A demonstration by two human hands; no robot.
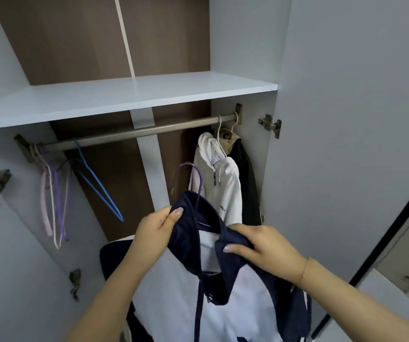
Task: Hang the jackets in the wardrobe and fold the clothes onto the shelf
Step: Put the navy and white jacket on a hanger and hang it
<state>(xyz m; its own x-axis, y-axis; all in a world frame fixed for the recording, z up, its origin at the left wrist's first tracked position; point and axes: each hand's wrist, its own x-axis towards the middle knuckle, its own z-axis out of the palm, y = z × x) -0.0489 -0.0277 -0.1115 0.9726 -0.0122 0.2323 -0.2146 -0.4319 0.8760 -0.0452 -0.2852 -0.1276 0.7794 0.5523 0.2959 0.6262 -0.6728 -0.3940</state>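
Left hand (pixel 157 224) and right hand (pixel 260 245) each pinch the navy-white jacket (pixel 235 299) collar, frame centre; purple hanger (pixel 196 183) hook pokes above; hanger body hidden; jacket hem cut off

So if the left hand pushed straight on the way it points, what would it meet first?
Probably the white jacket hanging on the rail: the left hand, gripping the navy collar, points up and right toward it, though depth is unclear.

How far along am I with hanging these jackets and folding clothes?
Done: a white jacket and a dark jacket hang on the rail. In hand: left hand and right hand hold the navy-and-white jacket on a purple hanger. Left: hooking it; the shelf shows no clothes.
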